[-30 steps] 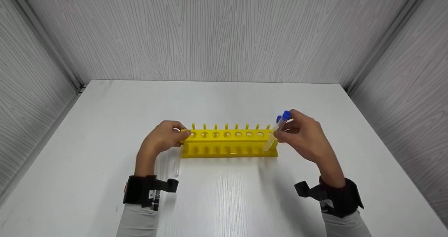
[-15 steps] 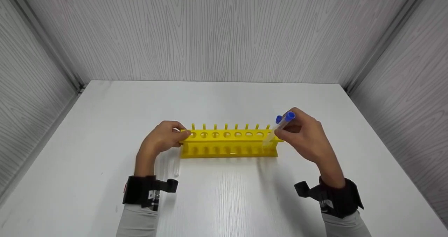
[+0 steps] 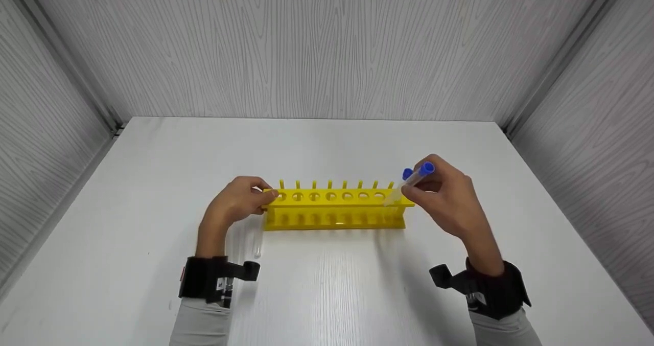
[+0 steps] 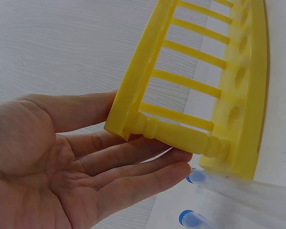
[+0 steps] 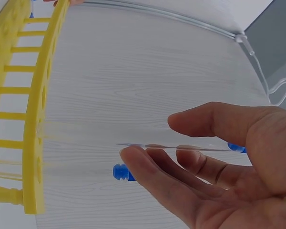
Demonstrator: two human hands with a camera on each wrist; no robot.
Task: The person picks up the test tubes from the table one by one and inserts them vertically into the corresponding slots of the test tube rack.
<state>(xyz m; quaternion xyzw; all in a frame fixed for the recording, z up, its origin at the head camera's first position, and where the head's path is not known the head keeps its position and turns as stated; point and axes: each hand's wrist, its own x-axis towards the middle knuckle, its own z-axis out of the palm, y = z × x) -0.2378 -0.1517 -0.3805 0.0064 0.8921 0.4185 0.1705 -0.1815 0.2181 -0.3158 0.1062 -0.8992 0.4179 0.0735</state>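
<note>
The yellow test tube rack [image 3: 327,203] stands on the table. My left hand [image 3: 239,200] grips its left end, thumb on the top bar and the other fingers beneath, as the left wrist view shows. In my right hand [image 3: 443,195], thumb and fingers pinch a clear test tube [image 3: 415,178] with a blue cap. This tube slants over the rack's right end, its lower tip overlapping the top bar near the last holes. Just behind it is the blue cap of a second test tube [image 3: 407,174], standing in the rack's right end. The right wrist view also shows this second tube [image 5: 121,172].
More clear tubes [image 3: 257,244] lie on the table beside the left forearm, partly hidden by it. Their blue caps [image 4: 188,218] show in the left wrist view. Grey panels [image 3: 327,49] enclose the white table [image 3: 327,295] at the back and sides.
The test tube in my right hand has tipped flatter: its cap has moved right and its lower tip has risen from the rack's front to the top bar. The left hand and rack stay still.
</note>
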